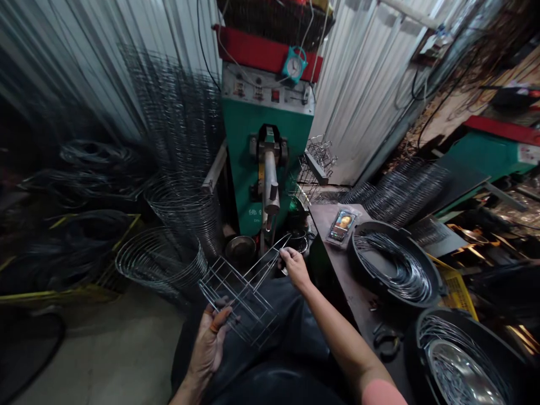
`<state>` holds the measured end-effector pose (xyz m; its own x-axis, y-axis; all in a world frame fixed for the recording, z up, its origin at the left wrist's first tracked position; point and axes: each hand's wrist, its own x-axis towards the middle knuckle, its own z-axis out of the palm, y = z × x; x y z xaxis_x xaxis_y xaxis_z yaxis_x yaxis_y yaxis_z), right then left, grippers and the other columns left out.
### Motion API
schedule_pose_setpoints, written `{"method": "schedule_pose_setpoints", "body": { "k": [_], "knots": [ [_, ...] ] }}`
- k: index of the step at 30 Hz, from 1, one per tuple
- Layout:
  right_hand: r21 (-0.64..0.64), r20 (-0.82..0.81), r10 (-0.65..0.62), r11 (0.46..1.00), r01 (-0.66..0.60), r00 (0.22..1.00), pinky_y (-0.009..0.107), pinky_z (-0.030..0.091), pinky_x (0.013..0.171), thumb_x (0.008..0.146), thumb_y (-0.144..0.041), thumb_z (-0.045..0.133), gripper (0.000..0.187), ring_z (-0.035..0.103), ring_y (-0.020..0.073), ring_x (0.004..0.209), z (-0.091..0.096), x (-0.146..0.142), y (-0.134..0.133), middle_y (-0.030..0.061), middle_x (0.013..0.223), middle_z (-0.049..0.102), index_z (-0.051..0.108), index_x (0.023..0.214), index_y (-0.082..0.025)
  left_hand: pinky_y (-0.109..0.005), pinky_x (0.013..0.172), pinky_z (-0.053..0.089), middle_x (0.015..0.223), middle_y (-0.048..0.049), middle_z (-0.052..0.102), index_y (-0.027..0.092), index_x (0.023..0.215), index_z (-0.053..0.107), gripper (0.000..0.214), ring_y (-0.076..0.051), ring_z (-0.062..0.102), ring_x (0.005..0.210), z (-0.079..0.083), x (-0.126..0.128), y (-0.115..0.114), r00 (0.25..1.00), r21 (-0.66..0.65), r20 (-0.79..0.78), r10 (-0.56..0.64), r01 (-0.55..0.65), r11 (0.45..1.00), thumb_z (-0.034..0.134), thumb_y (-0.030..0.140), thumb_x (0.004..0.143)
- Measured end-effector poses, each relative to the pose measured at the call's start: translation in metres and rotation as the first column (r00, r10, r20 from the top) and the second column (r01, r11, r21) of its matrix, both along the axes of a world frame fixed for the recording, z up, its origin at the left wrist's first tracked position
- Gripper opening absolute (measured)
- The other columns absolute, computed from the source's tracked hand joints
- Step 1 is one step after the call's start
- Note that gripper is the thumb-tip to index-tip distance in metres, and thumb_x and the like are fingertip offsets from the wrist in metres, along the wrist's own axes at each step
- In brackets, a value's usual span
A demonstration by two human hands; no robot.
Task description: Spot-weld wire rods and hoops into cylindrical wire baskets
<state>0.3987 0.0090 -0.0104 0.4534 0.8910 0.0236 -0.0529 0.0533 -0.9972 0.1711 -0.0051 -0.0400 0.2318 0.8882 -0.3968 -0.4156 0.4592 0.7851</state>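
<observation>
While your left hand [208, 341] grips the wire rack [239, 299], prolly to steady it, your right hand [294, 265] pinches the loose-looking wires [266, 256] angled toward the green machine [238, 146].

Wire rack [254, 289] between 2 hands [208, 340]

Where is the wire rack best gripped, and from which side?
Likely its left edge, from the left, as the left hand does: the wire rack is an open grid with thin outer wires to pinch, leaving the side facing the right hand ungripped.
</observation>
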Motion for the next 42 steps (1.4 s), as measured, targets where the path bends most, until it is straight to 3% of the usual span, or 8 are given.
{"method": "schedule_pose_setpoints", "body": {
  "k": [10, 17, 24, 33, 38, 42],
  "knots": [
    [0.005, -0.171, -0.006, 1.0, 0.007, 0.985, 0.02, 0.034, 0.045, 0.07, -0.049, 0.061, 0.035, 0.042, 0.0064, 0.045, -0.004, 0.001, 0.027, -0.0043, 0.054, 0.047, 0.049, 0.061, -0.018, -0.034, 0.072, 0.05, 0.101, -0.0007, 0.052, 0.022, 0.081, 0.061, 0.033, -0.022, 0.049, 0.099, -0.005, 0.005, 0.018, 0.999, -0.053, 0.031, 0.01, -0.009, 0.999, 0.076, 0.033, 0.053],
    [-0.01, -0.21, -0.021, 1.0, 0.02, 0.978, 0.019, 0.033, 0.044, 0.069, -0.045, 0.062, 0.031, 0.043, 0.0061, 0.046, -0.01, 0.006, 0.042, -0.0041, 0.055, 0.048, 0.048, 0.062, -0.017, -0.037, 0.07, 0.05, 0.097, 0.0001, 0.052, 0.022, 0.08, 0.06, 0.039, -0.022, 0.05, 0.097, 0.003, 0.014, 0.028, 0.998, -0.099, 0.014, 0.055, -0.053, 0.994, 0.078, 0.033, 0.048],
    [-0.001, -0.224, -0.034, 0.999, 0.035, 0.974, 0.019, 0.032, 0.042, 0.067, -0.043, 0.063, 0.031, 0.042, 0.0057, 0.044, -0.011, 0.014, 0.059, -0.0046, 0.054, 0.048, 0.048, 0.061, -0.017, -0.034, 0.067, 0.05, 0.095, -0.0031, 0.058, 0.024, 0.089, 0.055, 0.042, -0.024, 0.053, 0.098, -0.011, 0.019, 0.041, 0.998, -0.039, 0.043, 0.034, -0.032, 0.999, 0.074, 0.032, 0.052],
    [-0.038, -0.211, -0.047, 0.998, 0.04, 0.976, 0.019, 0.033, 0.041, 0.064, -0.046, 0.066, 0.033, 0.043, 0.0055, 0.043, -0.006, 0.021, 0.07, -0.0049, 0.052, 0.049, 0.05, 0.061, -0.016, -0.034, 0.064, 0.047, 0.087, -0.0023, 0.061, 0.024, 0.09, 0.048, 0.047, -0.025, 0.053, 0.098, 0.011, 0.028, 0.04, 1.0, -0.109, -0.01, 0.028, -0.029, 0.994, 0.073, 0.035, 0.052],
    [-0.096, -0.129, 0.109, 0.988, -0.122, 0.986, 0.021, 0.04, 0.052, 0.065, -0.051, 0.065, 0.037, 0.051, 0.0083, 0.052, -0.004, 0.027, 0.039, -0.0021, 0.059, 0.055, 0.056, 0.07, -0.016, -0.033, 0.064, 0.046, 0.085, -0.0022, 0.061, 0.024, 0.086, 0.047, 0.043, -0.024, 0.054, 0.095, 0.007, 0.034, 0.031, 0.997, -0.096, -0.002, 0.083, -0.083, 0.992, 0.072, 0.033, 0.052],
    [-0.221, -0.007, 0.362, 0.909, -0.354, 0.932, 0.024, 0.042, 0.064, 0.071, -0.051, 0.061, 0.038, 0.055, 0.0108, 0.065, -0.011, 0.021, -0.014, 0.0001, 0.07, 0.062, 0.062, 0.087, -0.017, -0.031, 0.064, 0.045, 0.088, -0.0009, 0.059, 0.025, 0.087, 0.048, 0.044, -0.022, 0.054, 0.096, 0.0, 0.035, 0.029, 0.99, -0.095, 0.04, 0.137, -0.133, 0.987, 0.073, 0.032, 0.051]
  ]
}}
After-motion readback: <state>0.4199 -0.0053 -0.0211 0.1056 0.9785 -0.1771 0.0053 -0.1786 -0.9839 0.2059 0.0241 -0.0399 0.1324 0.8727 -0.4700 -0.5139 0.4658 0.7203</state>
